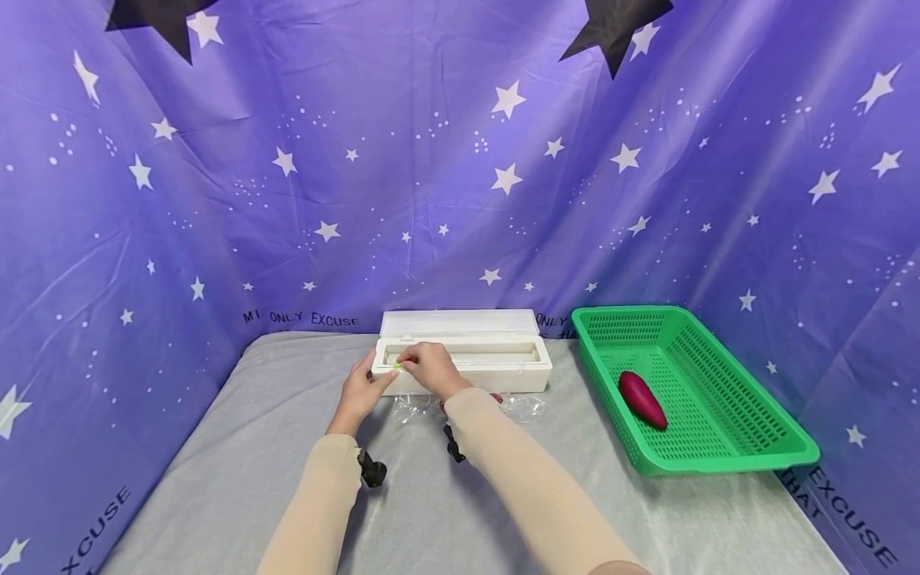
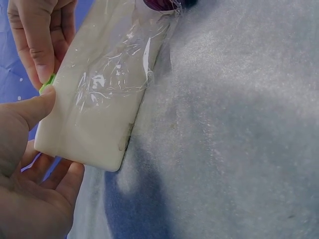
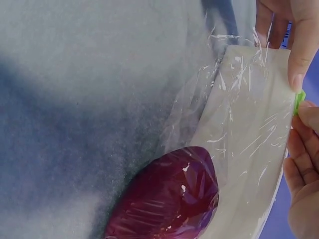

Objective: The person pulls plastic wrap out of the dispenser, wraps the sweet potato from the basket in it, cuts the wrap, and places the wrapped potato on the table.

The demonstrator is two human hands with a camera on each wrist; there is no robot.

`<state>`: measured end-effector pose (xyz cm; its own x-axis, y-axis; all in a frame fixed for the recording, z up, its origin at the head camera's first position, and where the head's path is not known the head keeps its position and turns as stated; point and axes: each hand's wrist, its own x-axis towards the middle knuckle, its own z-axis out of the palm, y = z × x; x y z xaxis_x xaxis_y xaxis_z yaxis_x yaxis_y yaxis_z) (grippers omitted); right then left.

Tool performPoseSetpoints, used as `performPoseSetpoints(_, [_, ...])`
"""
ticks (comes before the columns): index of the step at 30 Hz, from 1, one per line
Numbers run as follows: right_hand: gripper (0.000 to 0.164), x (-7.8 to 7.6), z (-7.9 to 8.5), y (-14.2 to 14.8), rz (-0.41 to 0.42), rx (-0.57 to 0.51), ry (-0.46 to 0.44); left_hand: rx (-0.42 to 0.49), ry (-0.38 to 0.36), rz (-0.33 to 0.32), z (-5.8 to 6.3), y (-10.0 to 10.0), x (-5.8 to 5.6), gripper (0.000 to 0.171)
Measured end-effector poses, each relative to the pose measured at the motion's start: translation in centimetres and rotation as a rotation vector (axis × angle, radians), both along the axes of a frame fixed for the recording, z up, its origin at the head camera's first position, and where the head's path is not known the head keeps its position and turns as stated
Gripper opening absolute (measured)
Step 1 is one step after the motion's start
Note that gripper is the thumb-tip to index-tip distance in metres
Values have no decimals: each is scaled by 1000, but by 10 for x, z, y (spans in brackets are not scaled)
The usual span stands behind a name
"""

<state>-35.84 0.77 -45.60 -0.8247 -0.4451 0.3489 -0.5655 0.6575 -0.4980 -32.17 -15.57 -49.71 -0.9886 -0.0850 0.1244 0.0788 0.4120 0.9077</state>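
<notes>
A long white cling film dispenser (image 1: 496, 378) stands with its lid (image 1: 460, 323) raised at the back. My left hand (image 1: 359, 393) grips its left end, thumb on the front top edge and fingers around the end. With thumb and fingertips, my right hand (image 1: 430, 367) pinches a small green slide cutter (image 3: 299, 102) on that edge, right beside the left thumb. Clear cling film (image 2: 107, 74) hangs down the dispenser's front onto the table. Under the film lies a purple-red sweet potato-shaped thing (image 3: 167, 199), mostly hidden by my right forearm in the head view.
To the right, a green plastic basket (image 1: 726, 463) holds another purple-red sweet potato-shaped thing (image 1: 643, 399). A grey cloth (image 1: 251, 415) covers the table. Behind and at both sides hangs a purple curtain (image 1: 431, 176) with stars.
</notes>
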Motion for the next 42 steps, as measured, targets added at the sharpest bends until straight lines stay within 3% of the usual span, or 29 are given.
performPoseSetpoints(10, [10, 7, 8, -19, -55, 41, -69, 7, 24, -12, -1, -2, -1, 75])
performPoseSetpoints(16, [11, 7, 8, -26, -93, 70, -38, -4, -1, -6, -1, -2, -2, 75])
performPoseSetpoints(24, [11, 8, 5, -28, -117, 43, -66, -10, -30, -3, -2, -3, -2, 75])
performPoseSetpoints(32, [11, 10, 6, -30, -125, 30, -60, -7, 5, -1, -1, -4, -2, 73])
performPoseSetpoints(42, [10, 12, 4, -39, -132, 27, -30, -65, 2, 21, -2, -2, -2, 72])
